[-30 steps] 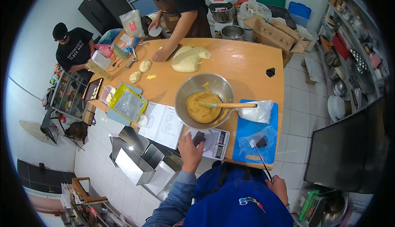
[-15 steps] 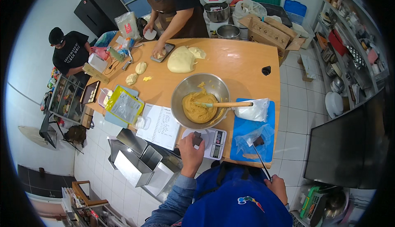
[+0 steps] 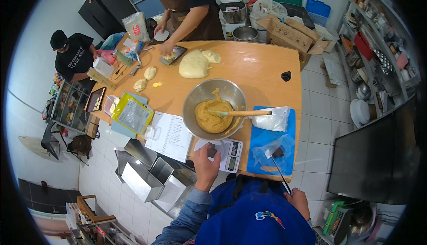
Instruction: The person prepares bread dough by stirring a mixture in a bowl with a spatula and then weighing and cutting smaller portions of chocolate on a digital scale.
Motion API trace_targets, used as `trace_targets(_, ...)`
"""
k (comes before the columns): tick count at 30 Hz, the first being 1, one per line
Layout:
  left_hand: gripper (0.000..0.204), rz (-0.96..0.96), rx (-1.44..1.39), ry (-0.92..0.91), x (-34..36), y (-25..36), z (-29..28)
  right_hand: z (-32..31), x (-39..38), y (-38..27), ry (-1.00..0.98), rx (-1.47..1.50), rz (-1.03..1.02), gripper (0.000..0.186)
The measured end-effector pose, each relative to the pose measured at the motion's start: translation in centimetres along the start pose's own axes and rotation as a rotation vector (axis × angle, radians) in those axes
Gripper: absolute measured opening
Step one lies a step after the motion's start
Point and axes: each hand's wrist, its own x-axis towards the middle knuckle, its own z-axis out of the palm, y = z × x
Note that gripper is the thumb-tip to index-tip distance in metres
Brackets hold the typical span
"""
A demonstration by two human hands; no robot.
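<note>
My left hand (image 3: 205,165) rests on the small white kitchen scale (image 3: 222,152) at the table's near edge and pinches a small dark piece (image 3: 212,149) over its platform. My right hand (image 3: 298,201) hangs low beside the table's near right corner, closed on the handle of a long knife (image 3: 280,174) whose blade reaches up over the blue cutting board (image 3: 267,139). A steel bowl (image 3: 192,101) of tan dough with a wooden-handled spatula (image 3: 242,113) sits just beyond the scale. A clear bag with a dark chunk (image 3: 275,149) lies on the board.
A white bag of powder (image 3: 272,120), an open recipe sheet (image 3: 171,136) and a yellow-edged pouch (image 3: 132,115) lie on the wooden table (image 3: 260,69). A person in a brown apron (image 3: 189,5) handles dough (image 3: 193,64) at the far side; another person (image 3: 71,56) crouches left. Metal loaf tins (image 3: 142,176) stand below.
My view has shifted slightly closer to the table. My left hand stays at the scale with the dark piece. The person in the apron has moved a hand along the far side.
</note>
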Motion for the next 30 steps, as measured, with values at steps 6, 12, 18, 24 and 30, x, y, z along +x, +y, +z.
trace_targets(6,0.041,0.032,-0.015,-0.032,-0.1,0.3,0.8,-0.2,0.3,-0.1,0.045,0.045,0.007,0.034)
trace_targets(12,0.036,0.072,-0.041,-0.049,-0.3,1.1,2.0,-0.9,0.3,-0.7,0.062,0.034,0.002,0.033)
trace_targets(18,0.031,0.186,-0.268,-0.461,-1.9,3.7,5.6,-1.1,0.6,-0.5,0.075,0.013,-0.021,0.033)
trace_targets(24,0.045,0.231,-0.303,-0.862,-2.7,5.9,9.5,-1.2,1.0,-0.2,0.085,0.025,-0.026,0.033)
trace_targets(30,0.054,0.099,-0.31,-0.821,-1.5,6.1,11.1,-1.5,1.1,-0.1,0.068,0.033,-0.021,0.033)
